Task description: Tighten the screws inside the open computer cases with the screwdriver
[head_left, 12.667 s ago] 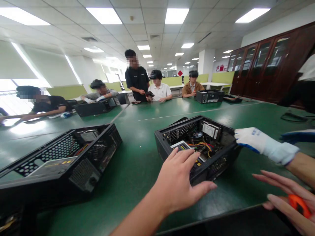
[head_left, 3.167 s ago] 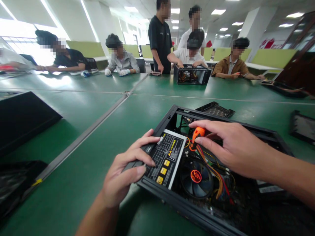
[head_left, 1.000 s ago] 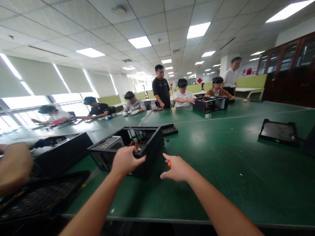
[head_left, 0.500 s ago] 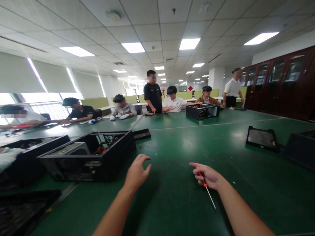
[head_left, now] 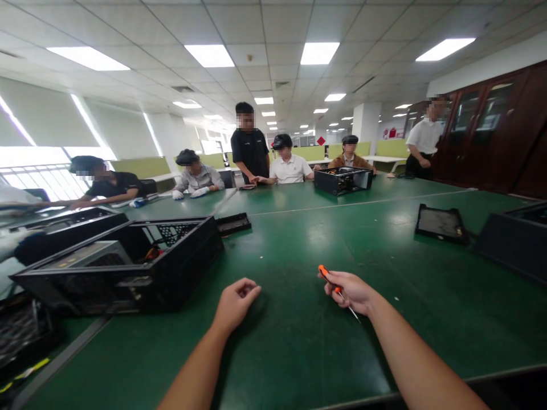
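In the head view my right hand [head_left: 352, 291] grips an orange-and-black screwdriver [head_left: 325, 273] above the green table [head_left: 290, 341]. Its handle end points away from me, and the thin metal shaft comes out below my fingers toward me. My left hand [head_left: 237, 304] is closed loosely over the table, fingers curled in and the thumb beside them, with nothing visible in it. To the left of that hand lies an open black computer case [head_left: 171, 285] on its side. A grey power supply [head_left: 94, 255] and some red-orange wires show inside it.
A flat black panel [head_left: 233, 224] lies behind the case. On the right are a black tray-like part [head_left: 440, 223] and another dark case [head_left: 513, 245]. Across the table stands an open case [head_left: 342, 179], with several people around. A dark part [head_left: 25, 330] lies near left.
My left fingers have curled in from a spread pose. The screwdriver has turned in my right hand, so its handle now sticks out past my fingers. The view has tilted down and shifted right.
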Demonstrator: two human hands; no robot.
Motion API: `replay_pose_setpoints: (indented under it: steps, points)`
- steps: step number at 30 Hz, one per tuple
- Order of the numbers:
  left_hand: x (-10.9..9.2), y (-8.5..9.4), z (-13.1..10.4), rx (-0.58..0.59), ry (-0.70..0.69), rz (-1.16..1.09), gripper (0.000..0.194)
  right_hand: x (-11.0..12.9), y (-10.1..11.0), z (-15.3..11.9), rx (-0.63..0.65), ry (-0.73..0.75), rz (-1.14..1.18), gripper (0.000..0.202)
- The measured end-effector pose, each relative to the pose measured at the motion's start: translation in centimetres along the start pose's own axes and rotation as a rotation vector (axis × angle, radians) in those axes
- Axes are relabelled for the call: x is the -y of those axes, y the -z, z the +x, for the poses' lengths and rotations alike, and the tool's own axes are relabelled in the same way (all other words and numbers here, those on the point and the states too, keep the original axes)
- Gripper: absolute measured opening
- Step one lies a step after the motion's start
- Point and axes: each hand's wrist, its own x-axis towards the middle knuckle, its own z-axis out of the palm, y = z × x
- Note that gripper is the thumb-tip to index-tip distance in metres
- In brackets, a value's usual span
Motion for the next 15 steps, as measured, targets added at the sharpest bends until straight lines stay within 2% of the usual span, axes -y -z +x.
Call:
replay_pose_setpoints:
  steps: [8,15]
  points:
    - [-0.2,-1.1,-0.1,0.005,0.003,-0.041,0.030,0.0,0.1,-0.5,-0.031,0.001,0.009,0.033]
    - [0.2,-1.1,-0.1,-0.003,-0.005,-0.046,0.030,-0.2,0.3,-0.3,-0.045,0.002,0.006,0.034]
